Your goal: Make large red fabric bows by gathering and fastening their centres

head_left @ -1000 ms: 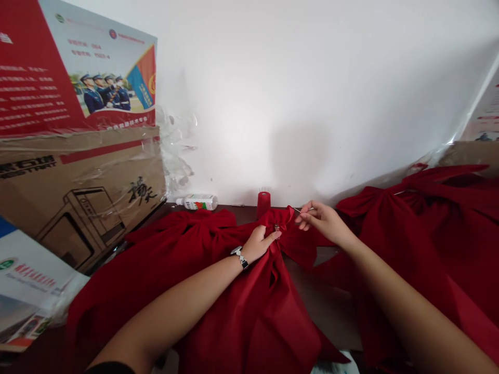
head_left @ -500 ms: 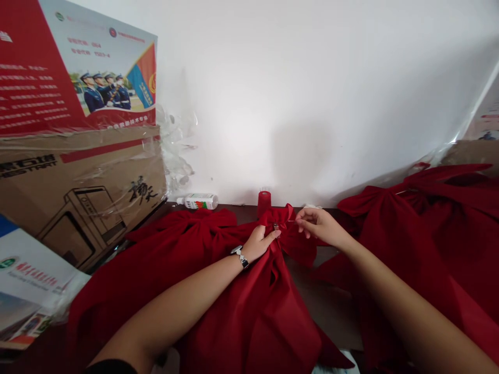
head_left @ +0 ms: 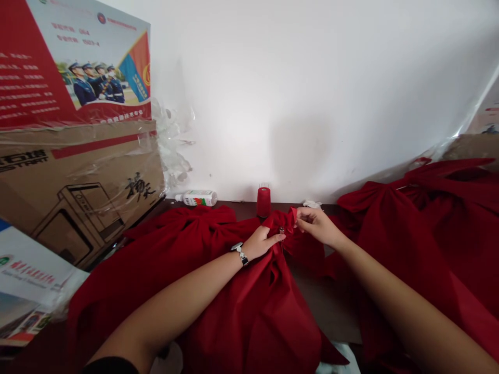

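Note:
A big bow of dark red cloth (head_left: 234, 291) lies spread over the table in front of me. My left hand (head_left: 263, 242), with a watch on the wrist, presses down on the gathered knot of the bow, fingers closed around the bunched cloth. My right hand (head_left: 314, 222) is pinched closed right at the knot, touching the cloth; a thin needle showed between its fingers a moment ago and I cannot make it out now. A red thread spool (head_left: 263, 201) stands upright just behind the knot by the wall.
A second heap of red cloth (head_left: 429, 228) fills the right side. A small white bottle (head_left: 198, 198) lies by the wall. A large cardboard box (head_left: 78, 192) wrapped in film, with a poster (head_left: 70, 62) above it, leans at the left. Printed papers (head_left: 27, 291) lie lower left.
My right hand moved left from beside the bow down onto the knot, and the needle it held out is no longer visible. My left hand stayed on the knot.

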### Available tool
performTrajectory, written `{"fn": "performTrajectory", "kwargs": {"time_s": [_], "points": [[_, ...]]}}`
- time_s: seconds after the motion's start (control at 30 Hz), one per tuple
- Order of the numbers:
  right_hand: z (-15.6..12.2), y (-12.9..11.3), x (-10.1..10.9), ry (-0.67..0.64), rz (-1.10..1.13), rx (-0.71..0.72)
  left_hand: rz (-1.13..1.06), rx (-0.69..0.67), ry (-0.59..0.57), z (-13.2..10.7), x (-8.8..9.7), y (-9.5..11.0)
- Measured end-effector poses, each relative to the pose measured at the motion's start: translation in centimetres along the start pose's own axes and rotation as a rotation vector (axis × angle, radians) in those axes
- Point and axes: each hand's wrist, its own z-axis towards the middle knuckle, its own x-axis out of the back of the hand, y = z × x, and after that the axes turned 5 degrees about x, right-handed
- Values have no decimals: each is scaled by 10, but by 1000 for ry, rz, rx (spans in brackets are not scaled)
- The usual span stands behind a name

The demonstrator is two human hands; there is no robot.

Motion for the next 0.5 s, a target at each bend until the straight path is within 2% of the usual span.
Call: {"fn": "performTrajectory", "kwargs": {"time_s": [0.5], "points": [[-1, 6, 4, -68, -35, 108, 28, -17, -44, 0, 0, 1]]}}
